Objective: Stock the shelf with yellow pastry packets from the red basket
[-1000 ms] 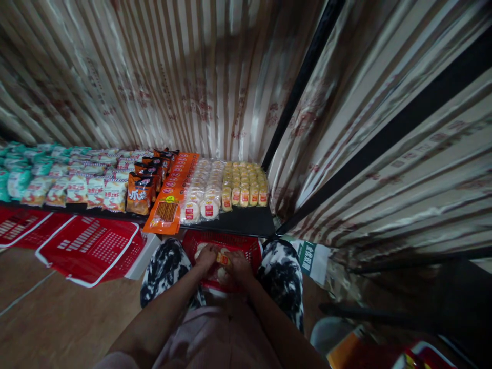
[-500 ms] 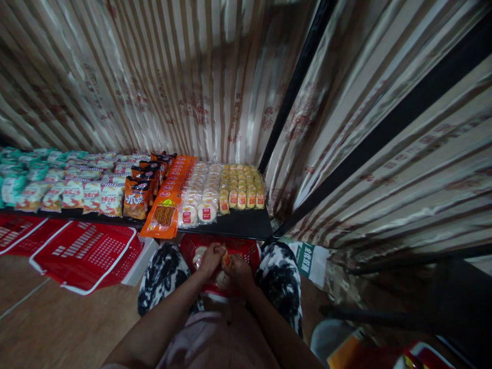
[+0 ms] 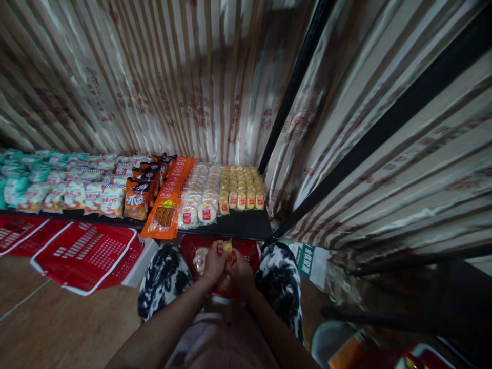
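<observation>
Striped curtains fill the upper frame behind a small yellow packet at lower center, pinched between the curled fingers of the left hand and the right hand, its top end poking up between them. Below the hands, a red basket holds round white packs; just above it in the frame, a black shelf carries rows of packaged snacks from center to far left.

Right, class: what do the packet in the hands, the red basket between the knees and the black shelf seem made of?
Packet: printed yellow and red, perhaps plastic film; too small to be sure. Basket: likely moulded plastic, evenly red, pierced with holes. Shelf: smooth black, possibly painted metal or coated board.
</observation>
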